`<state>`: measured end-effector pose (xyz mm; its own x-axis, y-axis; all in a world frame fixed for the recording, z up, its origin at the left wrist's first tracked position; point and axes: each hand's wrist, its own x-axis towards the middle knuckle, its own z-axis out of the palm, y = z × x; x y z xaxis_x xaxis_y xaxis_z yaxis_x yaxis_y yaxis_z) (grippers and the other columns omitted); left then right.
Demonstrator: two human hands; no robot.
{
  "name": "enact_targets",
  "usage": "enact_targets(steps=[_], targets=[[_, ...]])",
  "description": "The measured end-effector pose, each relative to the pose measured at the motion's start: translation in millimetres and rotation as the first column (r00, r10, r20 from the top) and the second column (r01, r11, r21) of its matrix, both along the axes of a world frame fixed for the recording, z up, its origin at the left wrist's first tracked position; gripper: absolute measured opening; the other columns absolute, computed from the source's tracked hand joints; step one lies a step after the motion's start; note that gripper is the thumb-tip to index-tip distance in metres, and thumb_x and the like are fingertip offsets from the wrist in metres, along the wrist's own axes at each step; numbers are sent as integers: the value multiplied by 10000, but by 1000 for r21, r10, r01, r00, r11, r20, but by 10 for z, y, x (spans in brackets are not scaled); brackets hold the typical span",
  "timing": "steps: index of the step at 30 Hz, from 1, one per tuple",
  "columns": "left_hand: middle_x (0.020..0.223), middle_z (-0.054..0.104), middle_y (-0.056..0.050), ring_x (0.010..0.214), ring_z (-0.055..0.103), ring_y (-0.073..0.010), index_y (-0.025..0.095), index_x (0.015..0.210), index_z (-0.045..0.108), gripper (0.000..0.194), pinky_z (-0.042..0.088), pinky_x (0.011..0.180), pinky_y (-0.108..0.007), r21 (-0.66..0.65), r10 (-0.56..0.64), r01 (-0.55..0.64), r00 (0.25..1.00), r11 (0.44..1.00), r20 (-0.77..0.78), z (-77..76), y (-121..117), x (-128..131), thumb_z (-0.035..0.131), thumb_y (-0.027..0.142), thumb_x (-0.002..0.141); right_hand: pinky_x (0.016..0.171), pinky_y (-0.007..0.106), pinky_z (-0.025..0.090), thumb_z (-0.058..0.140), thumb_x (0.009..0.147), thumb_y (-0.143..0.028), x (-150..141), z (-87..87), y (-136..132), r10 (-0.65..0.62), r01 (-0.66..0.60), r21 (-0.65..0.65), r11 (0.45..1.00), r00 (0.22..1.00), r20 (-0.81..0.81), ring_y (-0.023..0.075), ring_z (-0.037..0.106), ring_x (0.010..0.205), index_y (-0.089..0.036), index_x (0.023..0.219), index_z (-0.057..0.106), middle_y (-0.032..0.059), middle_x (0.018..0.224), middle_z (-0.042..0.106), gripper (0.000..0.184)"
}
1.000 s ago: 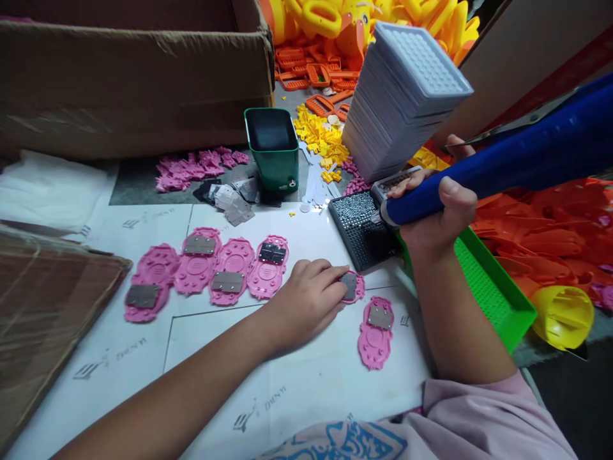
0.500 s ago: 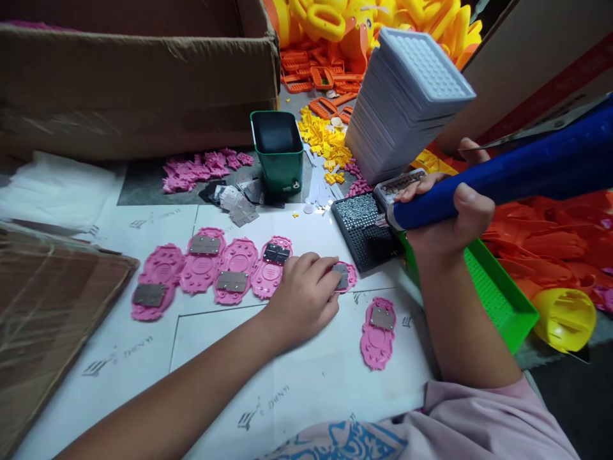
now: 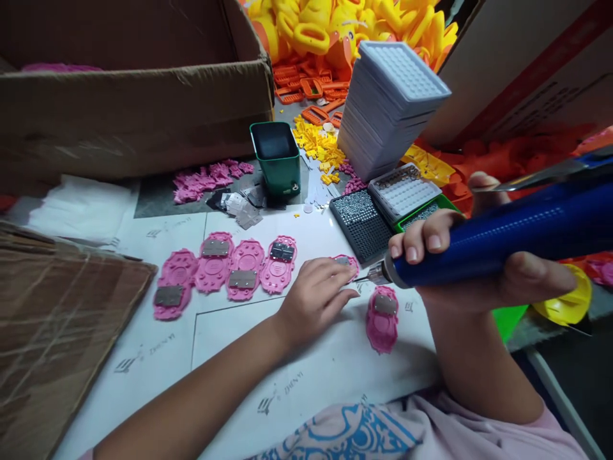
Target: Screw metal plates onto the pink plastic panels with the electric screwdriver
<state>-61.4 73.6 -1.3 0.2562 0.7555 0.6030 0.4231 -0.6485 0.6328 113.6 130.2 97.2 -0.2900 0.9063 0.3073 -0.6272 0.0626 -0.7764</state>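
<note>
My right hand (image 3: 440, 246) is wrapped around a blue electric screwdriver (image 3: 493, 233). Its thin bit points left, close by the fingertips of my left hand (image 3: 318, 297). That left hand is closed over a pink plastic casing (image 3: 353, 260), holding it against the white sheet and hiding most of it; a bit of metal plate shows past the fingers. To the left lies a row of pink casings (image 3: 245, 262) with metal plates on them. One more pink casing (image 3: 383, 322) with a plate rests to the right, below the screwdriver tip.
A black perforated tray (image 3: 364, 223) with small screws adjoins a white tray (image 3: 407, 188) of small parts. Behind stand a tall stack of white trays (image 3: 383, 115) and a green bin (image 3: 278, 163). Loose metal plates (image 3: 244, 207) lie before the bin. Cardboard boxes (image 3: 143, 115) flank the sheet.
My right hand has brought the screwdriver from over the black tray toward my left hand. My left hand stays on the casing, its fingers now stretched further over it. The view has shifted slightly.
</note>
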Motion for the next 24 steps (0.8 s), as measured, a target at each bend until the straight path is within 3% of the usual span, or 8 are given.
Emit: enact_targets(steps=[4,8,15,19,22,24], targets=[[837,702,-68,792,627,-173,147,937,660,82,507,773,-341,-97,-42,46,998,994,46,12,18,2,609,155,874,594,364,484,668,652,-348,-61,-21,-66,-35,35,3,999,999,-17,190,576,560,-284,898,650,5,640,611,255],[783,682,-55,748,619,-162,148,868,642,63,502,723,-309,-147,-60,62,998,987,18,20,42,-26,581,143,881,554,336,489,682,637,-374,-85,-83,-90,-82,81,-10,997,995,-51,175,579,540,-261,896,617,-11,624,594,290],[815,671,-48,762,601,-175,166,891,608,43,449,723,-317,24,-119,131,951,991,-286,3,127,-170,590,133,872,516,298,491,792,537,-422,-123,-259,-70,-9,-9,-177,984,995,-101,163,596,542,-178,716,620,-1,636,600,348],[835,668,-63,770,601,-202,178,908,602,42,442,712,-340,113,-118,177,907,978,-405,-29,192,-226,570,168,883,522,295,496,839,469,-439,-84,-194,-66,34,-45,-237,970,998,-50,143,570,535,-176,622,598,-10,630,580,388],[827,668,-51,753,603,-211,195,898,607,49,439,691,-350,184,-110,212,888,960,-447,-47,236,-237,560,186,885,503,256,467,882,399,-335,-47,-105,-88,81,-82,-238,968,997,-12,115,530,533,-188,564,586,-33,598,565,370],[801,664,-27,736,606,-209,213,871,612,61,441,681,-353,218,-121,242,882,945,-456,-58,263,-241,554,222,889,502,243,462,886,376,-306,-34,-62,-101,29,-13,-245,969,998,61,102,502,540,-192,537,590,-46,577,551,356]])
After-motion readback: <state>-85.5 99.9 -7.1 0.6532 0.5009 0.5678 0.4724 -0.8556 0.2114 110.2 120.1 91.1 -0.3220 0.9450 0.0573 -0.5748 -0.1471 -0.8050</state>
